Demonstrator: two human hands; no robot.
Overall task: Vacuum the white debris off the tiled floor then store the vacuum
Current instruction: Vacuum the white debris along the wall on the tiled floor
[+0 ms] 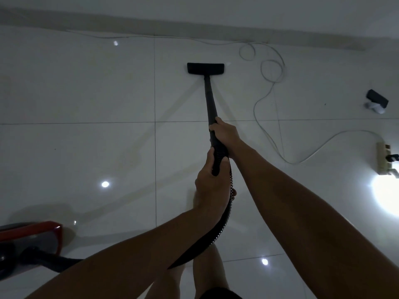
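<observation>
A black vacuum wand (209,98) reaches forward over the glossy white tiled floor (86,93), ending in a flat black floor head (205,68) pressed to the tiles. My right hand (223,130) grips the wand's lower end. Just behind it, my left hand (210,182) grips the ribbed black hose (218,231), which curves back under my left forearm to the red vacuum body (32,236) at the lower left. A small white fleck (228,64) lies by the head's right end.
A thin white cable (269,67) loops across the floor at the right and runs to a power strip (385,158) at the right edge. A black object on something white (376,101) lies at the far right. The wall base (194,26) runs along the top.
</observation>
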